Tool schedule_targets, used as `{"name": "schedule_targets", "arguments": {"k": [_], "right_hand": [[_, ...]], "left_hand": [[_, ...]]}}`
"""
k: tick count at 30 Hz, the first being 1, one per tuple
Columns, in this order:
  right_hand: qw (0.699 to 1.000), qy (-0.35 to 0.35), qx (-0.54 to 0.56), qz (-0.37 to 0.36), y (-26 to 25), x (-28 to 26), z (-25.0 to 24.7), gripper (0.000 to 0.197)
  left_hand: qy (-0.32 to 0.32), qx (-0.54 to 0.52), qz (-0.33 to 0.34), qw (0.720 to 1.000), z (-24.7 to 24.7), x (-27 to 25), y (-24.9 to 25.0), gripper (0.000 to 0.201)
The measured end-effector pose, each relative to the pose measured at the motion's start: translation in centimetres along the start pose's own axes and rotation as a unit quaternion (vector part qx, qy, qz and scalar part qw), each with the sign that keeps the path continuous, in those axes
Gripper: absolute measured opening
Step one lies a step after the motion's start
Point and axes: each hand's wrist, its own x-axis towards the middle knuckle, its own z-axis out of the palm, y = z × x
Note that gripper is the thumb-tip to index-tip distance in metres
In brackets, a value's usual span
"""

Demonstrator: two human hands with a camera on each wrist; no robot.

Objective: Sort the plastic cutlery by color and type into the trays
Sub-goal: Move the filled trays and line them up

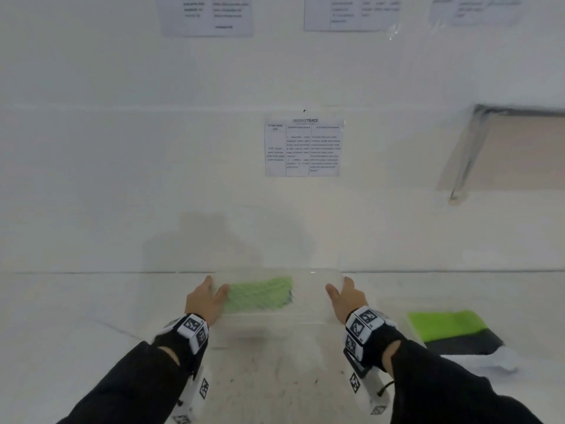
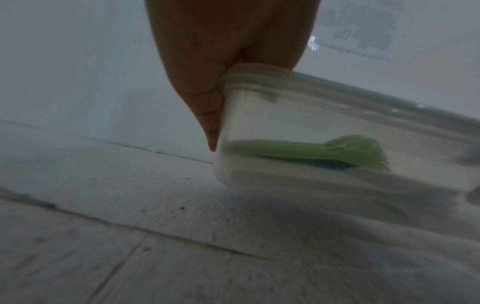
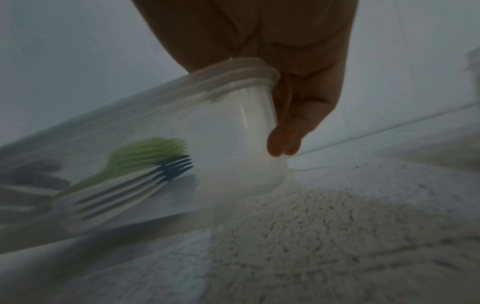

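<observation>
1. Left hand point(image 1: 205, 298) and right hand point(image 1: 345, 298) clamp the two ends of a clear tub point(image 1: 308, 301); palms on the end walls, thumbs over the rim, fingers nearly straight down the outside.
2. Tub raised just off the floor point(image 2: 130, 226), near the wall.
3. Inside: green forks point(image 3: 145, 156), a blue fork point(image 3: 174, 167), white forks point(image 3: 114, 193), lying mixed.
4. More sorted cutlery point(image 1: 449, 327) well off to the right.
5. Keep tub level, squeeze evenly, set down flat; tilt probably slides the forks into one end.
</observation>
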Motion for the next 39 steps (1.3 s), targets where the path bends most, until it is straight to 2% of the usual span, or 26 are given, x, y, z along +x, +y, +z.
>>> {"name": "schedule_targets", "arguments": {"k": [6,10,14,17,19,21,24,26,30,33,35,39], "right_hand": [[1.0,-0.015,-0.023,0.006,0.2,4.4,1.2,0.057],[0.999,0.001,-0.052,0.006,0.4,5.3,1.9,0.06],[0.997,-0.017,-0.074,-0.003,0.7,4.8,1.8,0.057],[0.994,0.03,-0.086,-0.067,1.0,2.5,0.6,0.047],[0.986,0.077,-0.061,-0.132,1.8,0.7,-1.0,0.04],[0.978,0.127,-0.031,-0.16,3.4,-0.9,-3.2,0.034],[0.977,0.175,-0.015,-0.117,7.4,-2.0,-7.9,0.032],[0.978,0.197,-0.048,-0.05,10.9,-2.2,-11.9,0.035],[0.966,0.204,-0.128,0.093,19.2,-1.5,-19.2,0.044],[0.969,0.153,-0.116,0.157,25.1,0.3,-22.7,0.048],[0.977,0.102,-0.087,0.164,28.3,1.9,-23.8,0.051],[0.993,0.012,-0.071,0.096,31.8,4.3,-22.9,0.067]], "left_hand": [[-0.014,-0.016,-0.028,0.999,2.9,3.6,-0.3,0.063],[-0.008,-0.016,-0.031,0.999,3.7,4.0,-0.7,0.062],[0.015,0.017,-0.028,0.999,3.7,3.3,-0.6,0.058],[0.059,0.083,0.032,0.994,4.7,0.6,0.8,0.055],[0.047,0.095,0.108,0.988,6.0,-2.6,2.5,0.059],[0.014,0.067,0.184,0.98,7.6,-6.4,4.1,0.06],[-0.068,-0.04,0.262,0.962,10.4,-12.2,6.6,0.058],[-0.124,-0.081,0.275,0.95,12.7,-15.6,8.6,0.056],[-0.197,-0.124,0.209,0.95,17.8,-19.3,12.8,0.051],[-0.194,-0.185,0.126,0.955,21.2,-19.4,16.2,0.049],[-0.173,-0.221,0.077,0.957,23.2,-18.8,18.6,0.05],[-0.099,-0.247,0.003,0.964,26.4,-17.6,21.0,0.049]]}}
